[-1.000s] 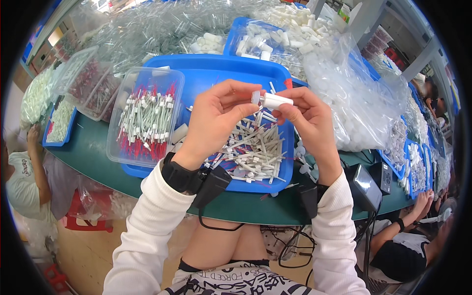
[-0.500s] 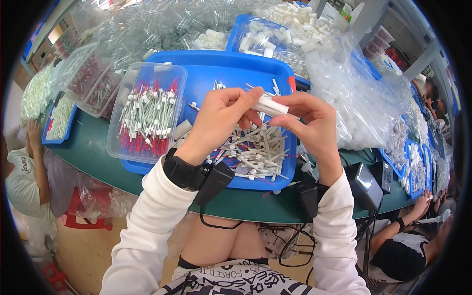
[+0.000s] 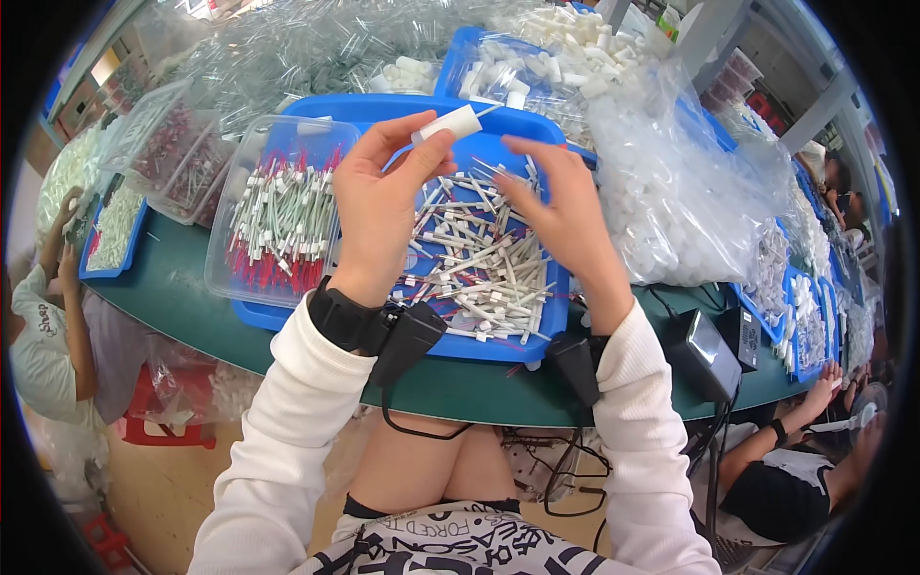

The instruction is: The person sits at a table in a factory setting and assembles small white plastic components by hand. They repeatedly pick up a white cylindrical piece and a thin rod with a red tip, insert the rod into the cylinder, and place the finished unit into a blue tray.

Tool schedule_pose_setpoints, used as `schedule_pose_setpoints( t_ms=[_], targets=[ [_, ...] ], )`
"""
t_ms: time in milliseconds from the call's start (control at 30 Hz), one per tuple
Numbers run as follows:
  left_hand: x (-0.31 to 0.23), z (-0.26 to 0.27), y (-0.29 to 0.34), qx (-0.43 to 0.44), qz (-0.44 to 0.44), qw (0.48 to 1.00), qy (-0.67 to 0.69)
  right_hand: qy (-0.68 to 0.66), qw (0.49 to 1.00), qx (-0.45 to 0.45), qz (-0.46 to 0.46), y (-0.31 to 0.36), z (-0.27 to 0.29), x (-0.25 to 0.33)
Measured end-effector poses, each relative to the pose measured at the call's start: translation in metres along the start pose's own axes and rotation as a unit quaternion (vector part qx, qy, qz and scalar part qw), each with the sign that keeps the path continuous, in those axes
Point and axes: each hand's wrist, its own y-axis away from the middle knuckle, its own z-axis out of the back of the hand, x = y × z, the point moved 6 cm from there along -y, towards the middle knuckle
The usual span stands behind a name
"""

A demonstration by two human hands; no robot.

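Note:
Between the thumb and fingers of my left hand (image 3: 383,187) is a white plastic cylinder (image 3: 452,126), tilted up to the right. A thin pale stick (image 3: 489,109) juts from its far end. My right hand (image 3: 565,206) is off the cylinder, over the right side of the blue tray (image 3: 393,103), its fingers spread. Thin wires show by its fingertips; I cannot tell whether they touch. Below both hands lies a loose pile of slim white stick-like parts (image 3: 498,259) with thin leads. A clear plastic box (image 3: 222,264) of white-and-red wired parts (image 3: 287,206) stands left of my left hand.
A clear bag of white pieces (image 3: 661,192) bulges at the right. Behind the tray are a heap of clear tubes (image 3: 316,57) and white cylinders (image 3: 594,43). A black box-shaped device (image 3: 704,355) with cables sits front right. Other people (image 3: 57,326) work on both sides.
My right hand has let go of the white cylinder and opened beside it. My left hand has carried the cylinder up and to the left.

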Motion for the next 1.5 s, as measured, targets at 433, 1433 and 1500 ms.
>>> schedule_pose_setpoints(
  t_ms=[433, 1433, 1500],
  targets=[
    [0.001, -0.009, 0.005, 0.074, 0.033, 0.997, 0.003, -0.331, 0.934, 0.011, -0.132, 0.008, 0.025, 0.0],
    [0.004, -0.012, 0.005, 0.088, 0.033, 0.996, -0.006, -0.281, 0.954, 0.024, -0.102, 0.015, 0.022, 0.01],
    [-0.001, -0.012, 0.006, 0.102, 0.028, 0.993, -0.046, -0.294, 0.95, 0.026, -0.099, 0.015, 0.023, 0.007]
  ],
)
